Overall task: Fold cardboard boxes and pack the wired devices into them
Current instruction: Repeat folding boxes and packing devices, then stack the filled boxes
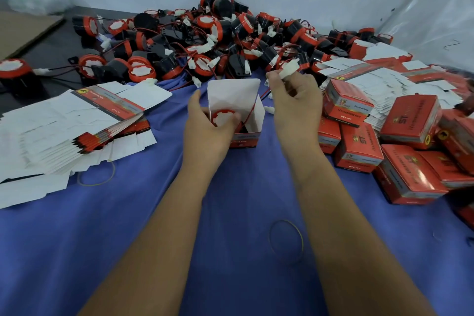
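Observation:
A small red and white cardboard box (252, 113) stands open on the blue cloth, its top flap raised. Inside it sits a red-rimmed black wired device (222, 116). My left hand (205, 128) grips the box's left side, thumb over the device's rim. My right hand (295, 100) is just right of the box and pinches the device's white connector (288, 69) above the box; a red and black wire runs from it down into the box.
A heap of loose wired devices (218, 38) fills the far table. Flat unfolded boxes (77, 123) lie stacked at left and more flat boxes (379, 77) at far right. Packed red boxes (400, 146) are piled at right. Two rubber bands (286, 238) lie on the cloth.

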Motion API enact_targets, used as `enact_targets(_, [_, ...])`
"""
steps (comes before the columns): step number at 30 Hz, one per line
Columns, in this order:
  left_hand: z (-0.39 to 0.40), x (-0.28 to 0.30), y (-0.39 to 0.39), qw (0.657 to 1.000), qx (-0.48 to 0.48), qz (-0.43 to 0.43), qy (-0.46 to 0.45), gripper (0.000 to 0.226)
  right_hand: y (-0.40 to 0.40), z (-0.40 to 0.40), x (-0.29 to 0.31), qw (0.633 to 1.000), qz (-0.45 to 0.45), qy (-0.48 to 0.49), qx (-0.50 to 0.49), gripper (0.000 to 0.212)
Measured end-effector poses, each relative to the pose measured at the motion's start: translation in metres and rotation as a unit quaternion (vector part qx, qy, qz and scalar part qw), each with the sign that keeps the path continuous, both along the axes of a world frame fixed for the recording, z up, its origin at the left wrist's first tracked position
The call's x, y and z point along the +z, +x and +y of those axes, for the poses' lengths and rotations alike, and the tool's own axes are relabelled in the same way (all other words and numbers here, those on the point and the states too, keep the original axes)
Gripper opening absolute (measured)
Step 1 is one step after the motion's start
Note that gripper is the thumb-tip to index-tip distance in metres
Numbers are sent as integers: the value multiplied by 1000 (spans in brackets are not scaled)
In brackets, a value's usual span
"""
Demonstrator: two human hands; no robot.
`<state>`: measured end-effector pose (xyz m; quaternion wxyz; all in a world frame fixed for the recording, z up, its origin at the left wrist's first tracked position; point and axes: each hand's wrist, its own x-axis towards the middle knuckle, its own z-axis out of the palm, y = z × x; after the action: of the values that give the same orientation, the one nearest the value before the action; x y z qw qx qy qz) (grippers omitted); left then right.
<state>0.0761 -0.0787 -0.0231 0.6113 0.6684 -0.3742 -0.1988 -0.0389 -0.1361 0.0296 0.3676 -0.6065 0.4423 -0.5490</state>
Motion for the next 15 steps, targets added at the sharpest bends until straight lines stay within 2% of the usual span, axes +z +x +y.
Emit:
enact_targets(2, [0, -1, 1, 1000, 10, -4, 0, 64, -2, 8, 3, 998, -11, -43, 42, 9])
enact_targets(3, [1, -2, 0, 1000, 1, -16, 1, 51, -2, 11, 5, 996, -5, -63, 67, 13])
enact_targets(5, [0, -4, -2, 999, -28, -40, 4, 29, -1, 16, 10, 986, 42, -106, 124, 18])
enact_targets(7, [-4, -5, -1, 997, -55, -55, -1, 19, 4, 20, 16, 970, 93, -132, 182, 18])
enact_targets(9, [-8, -5, 1, 994, -92, -53, 0, 15, 10, 22, 19, 956, 125, -135, 230, 15])
enact_targets(11, [-8, -5, 2, 994, -90, -66, 4, 15, 12, 24, 20, 947, 137, -129, 261, 13])
enact_targets(13, [-4, -6, 2, 995, -72, -74, -9, 15, 9, 25, 20, 948, 78, -70, 302, 17])
enact_targets(15, [0, -6, -1, 995, -74, -63, -6, 21, 2, 22, 19, 955, 39, -40, 292, 22])
